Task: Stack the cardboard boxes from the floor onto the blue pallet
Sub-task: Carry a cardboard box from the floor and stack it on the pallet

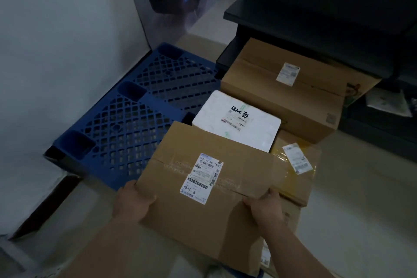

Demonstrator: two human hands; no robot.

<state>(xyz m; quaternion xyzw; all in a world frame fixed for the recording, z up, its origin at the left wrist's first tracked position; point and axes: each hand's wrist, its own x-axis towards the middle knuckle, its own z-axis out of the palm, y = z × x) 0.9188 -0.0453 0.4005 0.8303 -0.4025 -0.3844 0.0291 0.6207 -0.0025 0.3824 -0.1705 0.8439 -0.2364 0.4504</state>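
Observation:
A brown cardboard box (225,153) with white shipping labels is held up in front of me, its far left corner over the edge of the blue pallet (126,119). My left hand (133,202) grips its near left corner. My right hand (266,206) grips its near right edge. The pallet lies flat by the wall with nothing standing on its grid. A white foam box (237,117) with black handwriting sits just past the held box. To the right lie a yellow-taped box (300,178) and a large brown carton (286,90).
A white wall (56,63) runs along the pallet's left side. Dark shelving (338,18) stands behind the large carton. Another carton (291,216) shows under my right hand. Pale floor (361,210) spreads to the right.

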